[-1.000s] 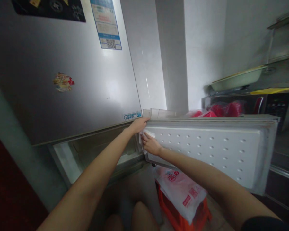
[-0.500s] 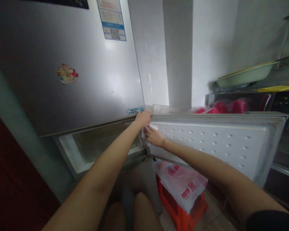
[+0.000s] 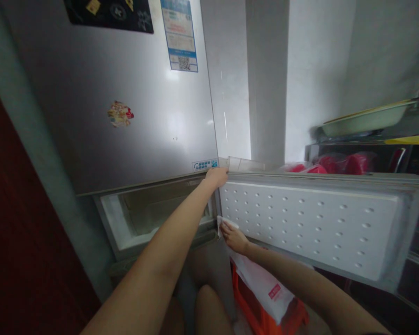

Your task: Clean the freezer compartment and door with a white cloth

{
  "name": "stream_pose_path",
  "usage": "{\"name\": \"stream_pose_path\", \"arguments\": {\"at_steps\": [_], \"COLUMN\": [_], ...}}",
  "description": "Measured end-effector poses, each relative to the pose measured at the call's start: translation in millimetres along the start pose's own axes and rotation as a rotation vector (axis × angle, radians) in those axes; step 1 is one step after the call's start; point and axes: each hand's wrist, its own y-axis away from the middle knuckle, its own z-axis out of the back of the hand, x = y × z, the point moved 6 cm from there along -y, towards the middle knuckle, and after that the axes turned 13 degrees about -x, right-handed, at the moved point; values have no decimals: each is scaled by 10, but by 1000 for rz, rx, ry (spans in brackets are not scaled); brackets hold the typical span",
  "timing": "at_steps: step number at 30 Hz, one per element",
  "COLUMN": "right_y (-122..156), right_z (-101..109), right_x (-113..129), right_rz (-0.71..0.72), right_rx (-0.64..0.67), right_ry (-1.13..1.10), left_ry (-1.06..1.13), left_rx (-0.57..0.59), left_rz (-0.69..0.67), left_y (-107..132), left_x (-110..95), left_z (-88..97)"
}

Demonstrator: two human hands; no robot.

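A middle fridge door [image 3: 307, 223] with a dimpled white inner panel stands swung out to the right. At its hinge end, my left hand [image 3: 216, 177] has its fingers curled over the top edge. Lower down, my right hand [image 3: 235, 238] presses a white cloth [image 3: 226, 222], possibly a paper tissue, against the door's bottom hinge corner. Its fingers lie over the cloth, which sticks out above and beside them. Left of the hinge, the open compartment [image 3: 136, 214] shows a pale liner, partly hidden behind my left forearm.
The silver upper fridge door [image 3: 143, 121] is closed and carries stickers. Below the open door, a white plastic bag [image 3: 265, 284] lies over an orange stool [image 3: 246, 302]. At right, a pale green basin [image 3: 370, 118] rests on a counter above pink wrapped things [image 3: 345, 164].
My right hand has slid the white cloth down along the hinge side, from near the top to the bottom corner. The left hand keeps its place on the top edge. The view has shifted slightly.
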Motion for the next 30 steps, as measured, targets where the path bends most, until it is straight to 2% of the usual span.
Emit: {"name": "stream_pose_path", "arguments": {"at_steps": [2,4,8,11,14,21,25,30], "right_y": [-80,-231,-563,-717,-795,-831,-603,-81], "right_z": [60,189,565,809,939,1001,1154,1455], "right_x": [-134,-381,-965,-1223,-1283,-1259,-1301,-1367], "right_rz": [2,-16,-107,-171,-237,-367,-406,-447], "right_rx": [-4,-26,-109,-171,-214,-246,-240,-189], "right_ry": [1,13,54,67,78,78,82,130], "left_ry": [11,21,47,63,69,56,60,77], "left_rx": [13,22,34,34,27,7,-1,-15], "left_rz": [11,17,7,1,14,67,68,76], "left_y": [-23,-42,-56,-56,-69,-95,-59,-46], "left_x": [13,27,56,73,87,91,53,38], "left_z": [-3,-10,-27,-35,-40,-21,0,-8]}}
